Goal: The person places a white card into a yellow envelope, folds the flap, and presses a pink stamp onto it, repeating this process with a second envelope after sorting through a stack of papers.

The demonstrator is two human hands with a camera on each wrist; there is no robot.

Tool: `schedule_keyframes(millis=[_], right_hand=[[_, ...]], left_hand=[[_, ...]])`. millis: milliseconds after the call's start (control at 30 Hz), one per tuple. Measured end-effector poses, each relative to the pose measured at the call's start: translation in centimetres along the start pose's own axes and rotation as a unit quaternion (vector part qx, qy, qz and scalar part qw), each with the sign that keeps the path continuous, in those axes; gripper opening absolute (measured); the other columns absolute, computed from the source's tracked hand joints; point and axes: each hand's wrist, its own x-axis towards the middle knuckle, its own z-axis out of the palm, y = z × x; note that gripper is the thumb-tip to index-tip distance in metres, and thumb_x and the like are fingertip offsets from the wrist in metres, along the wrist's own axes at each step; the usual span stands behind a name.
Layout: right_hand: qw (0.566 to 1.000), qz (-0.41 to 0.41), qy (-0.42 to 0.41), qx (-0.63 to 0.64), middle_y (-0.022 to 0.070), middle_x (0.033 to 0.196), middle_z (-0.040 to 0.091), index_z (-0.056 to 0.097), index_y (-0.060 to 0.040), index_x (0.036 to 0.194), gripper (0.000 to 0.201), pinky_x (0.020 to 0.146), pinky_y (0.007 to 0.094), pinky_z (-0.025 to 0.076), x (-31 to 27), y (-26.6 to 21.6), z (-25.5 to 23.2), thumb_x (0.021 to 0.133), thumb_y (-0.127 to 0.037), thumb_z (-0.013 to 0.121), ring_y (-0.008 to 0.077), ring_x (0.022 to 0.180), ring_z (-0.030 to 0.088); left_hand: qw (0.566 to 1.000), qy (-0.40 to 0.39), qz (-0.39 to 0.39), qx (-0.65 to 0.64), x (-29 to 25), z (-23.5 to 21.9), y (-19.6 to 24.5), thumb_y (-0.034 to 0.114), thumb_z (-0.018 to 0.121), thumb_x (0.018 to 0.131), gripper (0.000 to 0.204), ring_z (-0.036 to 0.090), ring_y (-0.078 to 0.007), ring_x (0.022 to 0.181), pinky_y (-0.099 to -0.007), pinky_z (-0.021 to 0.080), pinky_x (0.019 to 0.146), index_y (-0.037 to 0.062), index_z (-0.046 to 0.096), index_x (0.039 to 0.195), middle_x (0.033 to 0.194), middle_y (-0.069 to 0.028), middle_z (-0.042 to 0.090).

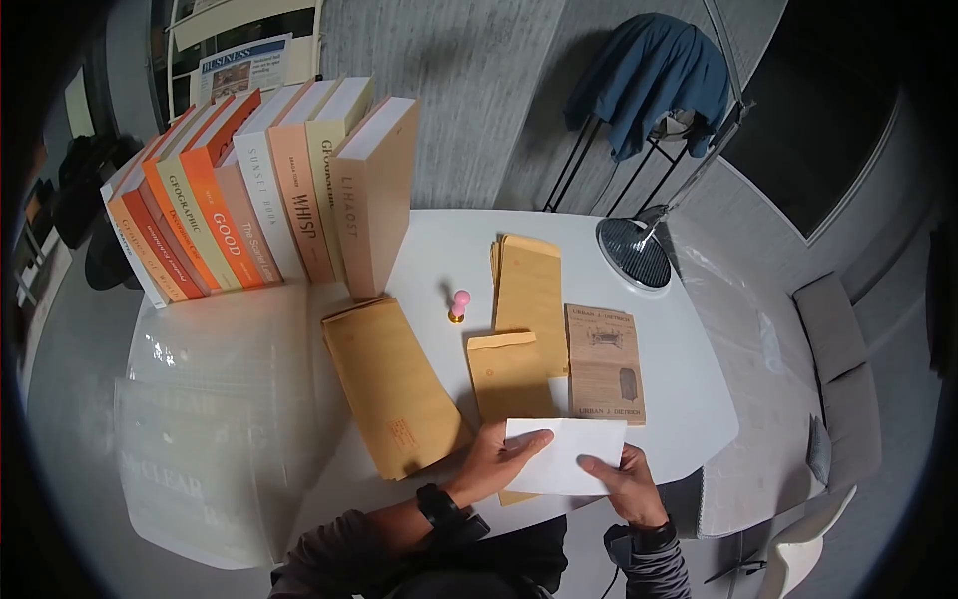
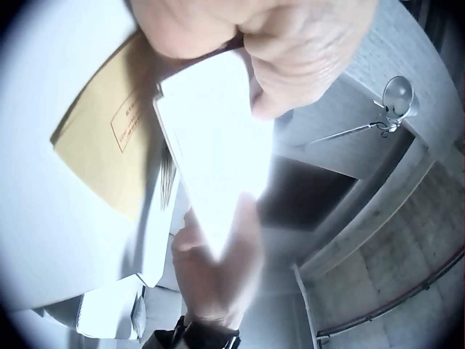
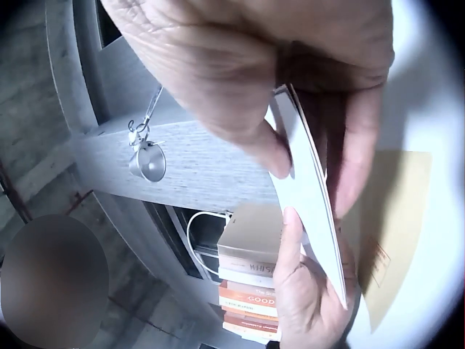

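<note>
Both hands hold a folded white paper (image 1: 566,456) above the table's near edge. The left hand (image 1: 496,464) pinches its left end, thumb on top, and the right hand (image 1: 631,486) grips the right end, thumb on its face. In the right wrist view the paper (image 3: 309,193) shows more than one layer at its edge. Just beyond it lie a small brown envelope (image 1: 511,379) and a printed brown booklet (image 1: 606,364). Another tan piece, partly hidden, shows under the paper's lower edge.
A stack of large brown envelopes (image 1: 394,389) lies left of the hands; longer envelopes (image 1: 529,290) lie farther back. A pink-handled stamp (image 1: 459,305) stands mid-table. Upright books (image 1: 289,190) line the back left, and a lamp (image 1: 635,254) is at the back right.
</note>
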Motion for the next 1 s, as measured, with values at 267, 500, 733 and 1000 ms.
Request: schedule_keyframes(millis=[267, 500, 733, 1000], right_hand=[[0.988, -0.042, 0.106, 0.108, 0.0073, 0.104, 0.072, 0.067, -0.0024, 0.114, 0.021, 0.08, 0.037, 0.055, 1.2, -0.8, -1.3, 0.094, -0.009, 0.062, 0.0198, 0.092, 0.069], [0.996, -0.008, 0.067, -0.066, 0.0059, 0.106, 0.071, 0.068, 0.002, 0.113, 0.028, 0.085, 0.028, 0.048, 0.5, 0.1, -1.5, 0.094, -0.019, 0.069, 0.0105, 0.091, 0.062], [0.975, -0.019, 0.035, -0.217, 0.0066, 0.099, 0.071, 0.067, 0.0059, 0.112, 0.033, 0.082, 0.026, 0.049, 0.8, 0.9, -0.3, 0.095, -0.022, 0.069, 0.0109, 0.088, 0.061], [0.992, 0.018, 0.035, -0.119, 0.0067, 0.099, 0.071, 0.067, 0.0061, 0.113, 0.034, 0.081, 0.0259, 0.049, 1.6, 0.3, 1.9, 0.095, -0.022, 0.068, 0.0117, 0.087, 0.062]], left_hand=[[0.992, 0.017, 0.009, -0.123, 0.4, 0.2, -1.0, 0.011, 0.057, 0.101, 0.022, 0.063, -0.0103, 0.095, -0.0289, 0.057, 0.086, -0.0049, 0.056, 0.116, 0.103, -0.008, 0.067], [0.99, 0.099, 0.063, -0.078, 0.5, 0.2, -1.5, 0.005, 0.054, 0.101, 0.015, 0.062, -0.0083, 0.093, -0.0242, 0.053, 0.082, -0.0034, 0.058, 0.113, 0.104, -0.0074, 0.065], [0.974, 0.187, 0.125, -0.038, 0.5, 0.4, -1.4, 0.003, 0.054, 0.1, 0.015, 0.052, -0.0045, 0.081, -0.019, 0.044, 0.073, -0.0004, 0.059, 0.114, 0.096, -0.0013, 0.061], [0.973, 0.209, 0.092, -0.021, 0.6, 0.1, -1.9, 0.003, 0.052, 0.1, 0.018, 0.053, -0.0069, 0.086, -0.0225, 0.045, 0.078, 0.0001, 0.057, 0.117, 0.096, -0.0022, 0.059]])
